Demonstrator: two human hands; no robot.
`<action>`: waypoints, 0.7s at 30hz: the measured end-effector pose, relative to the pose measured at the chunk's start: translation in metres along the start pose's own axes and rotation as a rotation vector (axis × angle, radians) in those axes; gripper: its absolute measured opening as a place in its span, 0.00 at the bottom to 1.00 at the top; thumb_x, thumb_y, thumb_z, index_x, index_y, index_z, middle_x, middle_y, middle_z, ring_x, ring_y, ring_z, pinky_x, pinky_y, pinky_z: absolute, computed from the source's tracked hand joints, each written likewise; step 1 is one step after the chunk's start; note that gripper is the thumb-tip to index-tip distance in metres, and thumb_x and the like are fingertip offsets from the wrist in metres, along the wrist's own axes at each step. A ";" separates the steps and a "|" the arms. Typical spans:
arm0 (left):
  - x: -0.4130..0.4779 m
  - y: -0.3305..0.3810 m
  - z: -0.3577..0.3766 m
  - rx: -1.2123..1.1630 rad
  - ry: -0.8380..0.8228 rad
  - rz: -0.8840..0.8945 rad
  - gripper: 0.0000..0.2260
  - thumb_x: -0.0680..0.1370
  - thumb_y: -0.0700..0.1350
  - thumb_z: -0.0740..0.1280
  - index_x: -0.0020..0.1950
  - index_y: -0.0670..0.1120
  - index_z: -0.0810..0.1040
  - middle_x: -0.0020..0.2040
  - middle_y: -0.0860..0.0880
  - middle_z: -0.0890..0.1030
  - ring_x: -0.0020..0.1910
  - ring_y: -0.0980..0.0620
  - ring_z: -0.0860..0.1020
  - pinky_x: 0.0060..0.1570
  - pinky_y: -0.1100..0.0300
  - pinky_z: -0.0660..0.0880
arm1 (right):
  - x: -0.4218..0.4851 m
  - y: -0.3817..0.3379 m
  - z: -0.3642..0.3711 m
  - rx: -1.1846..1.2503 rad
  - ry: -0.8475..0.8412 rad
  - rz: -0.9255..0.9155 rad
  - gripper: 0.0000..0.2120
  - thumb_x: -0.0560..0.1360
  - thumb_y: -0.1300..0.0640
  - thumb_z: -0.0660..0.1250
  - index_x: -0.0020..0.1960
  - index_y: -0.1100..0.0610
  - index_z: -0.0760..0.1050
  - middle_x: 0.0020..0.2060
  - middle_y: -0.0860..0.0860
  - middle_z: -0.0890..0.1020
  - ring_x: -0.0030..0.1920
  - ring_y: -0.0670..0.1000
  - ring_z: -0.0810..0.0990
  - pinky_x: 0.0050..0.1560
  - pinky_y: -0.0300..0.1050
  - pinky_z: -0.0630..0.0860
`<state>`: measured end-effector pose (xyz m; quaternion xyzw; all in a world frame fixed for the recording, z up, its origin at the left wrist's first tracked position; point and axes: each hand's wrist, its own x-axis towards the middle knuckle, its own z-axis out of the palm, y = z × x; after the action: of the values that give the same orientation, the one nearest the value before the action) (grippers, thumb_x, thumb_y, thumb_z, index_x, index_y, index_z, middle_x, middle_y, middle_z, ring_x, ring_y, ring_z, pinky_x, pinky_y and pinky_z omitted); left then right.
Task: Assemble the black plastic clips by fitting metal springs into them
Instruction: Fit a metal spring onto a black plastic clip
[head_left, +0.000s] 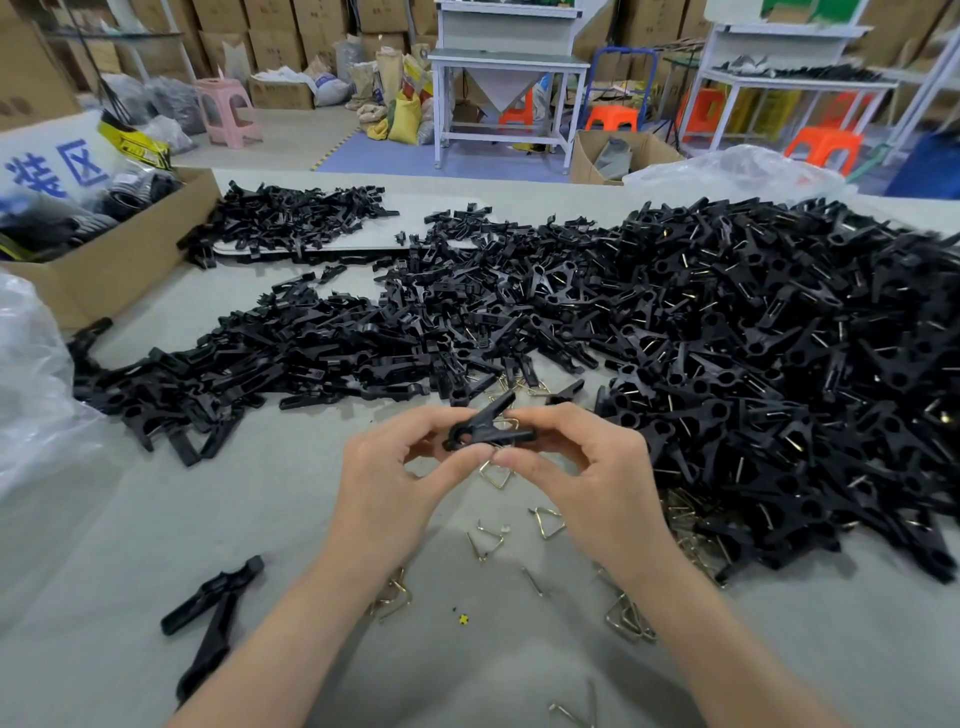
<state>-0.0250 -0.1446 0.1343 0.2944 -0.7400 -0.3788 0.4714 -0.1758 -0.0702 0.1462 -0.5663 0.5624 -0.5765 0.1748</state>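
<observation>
1. Clip is held clear of the table, dead centre between both hands and equally near each.
2. Long axis runs about left-right. The rounded end lies by the left hand; the two halves splay apart toward the right hand, one rising up and away, one level.
3. Spring: a wire loop shows in the gap between the halves, at the right-hand end. Seating depth cannot be read.
4. Left hand: fingers and thumb curled, pinching the rounded end.
5. Right hand: forefinger and thumb curled, pinching the splayed end, with the forefinger just beside the spring.
6. Judgement: the spring is partly in. The next push likely runs along the axis, right hand driving toward the left, left hand bracing.
7. A second wire sits under the thumbs; held or lying, cannot tell.
8. Loose springs lie near, under the right wrist. Finished pile is to the right, bare halves to the left.
</observation>
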 end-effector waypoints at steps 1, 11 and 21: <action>0.000 0.000 0.000 -0.007 0.000 -0.013 0.10 0.67 0.56 0.72 0.48 0.62 0.80 0.41 0.58 0.84 0.39 0.55 0.80 0.43 0.67 0.76 | -0.001 0.001 0.001 -0.020 0.013 0.009 0.12 0.67 0.58 0.76 0.49 0.48 0.81 0.41 0.43 0.85 0.42 0.41 0.83 0.48 0.32 0.77; 0.001 -0.003 0.001 -0.005 -0.011 -0.051 0.10 0.65 0.57 0.72 0.45 0.66 0.82 0.38 0.52 0.83 0.35 0.57 0.77 0.40 0.71 0.73 | -0.002 0.005 0.004 -0.333 0.051 -0.089 0.05 0.71 0.59 0.74 0.45 0.59 0.82 0.37 0.48 0.83 0.39 0.45 0.79 0.43 0.37 0.75; -0.002 -0.002 0.006 -0.013 0.027 -0.088 0.11 0.64 0.53 0.73 0.46 0.59 0.82 0.33 0.55 0.80 0.32 0.62 0.75 0.38 0.74 0.70 | -0.001 0.009 0.006 -0.358 0.026 -0.114 0.06 0.73 0.65 0.70 0.50 0.64 0.80 0.41 0.53 0.83 0.41 0.51 0.80 0.44 0.43 0.75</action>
<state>-0.0300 -0.1427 0.1302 0.3285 -0.7174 -0.4001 0.4661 -0.1740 -0.0750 0.1368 -0.6119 0.6254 -0.4833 0.0310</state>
